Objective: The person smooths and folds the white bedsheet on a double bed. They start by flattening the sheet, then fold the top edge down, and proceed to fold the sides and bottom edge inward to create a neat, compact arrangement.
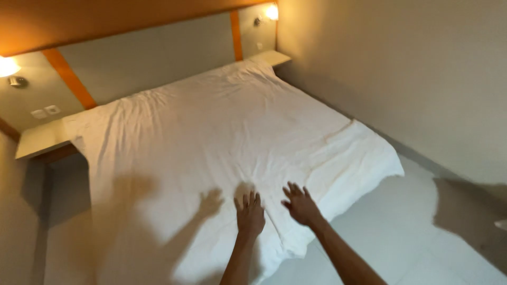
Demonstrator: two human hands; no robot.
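Note:
A bed covered with a wrinkled white sheet [222, 132] fills the middle of the head view. My left hand [249, 214] is stretched out over the sheet near the bed's foot edge, fingers apart, palm down. Beside it, my right hand [300, 203] hovers with its fingers spread over the same edge. Neither hand holds anything. I cannot tell whether the palms touch the cloth. Shadows of both arms fall on the sheet to the left.
A headboard panel [142, 53] with orange strips runs along the far wall, with a lit lamp [7, 67] at left and another lamp [271, 11] at right. Small shelves [39, 140] flank the bed. A beige wall [401, 68] stands to the right, above pale floor tiles [401, 232].

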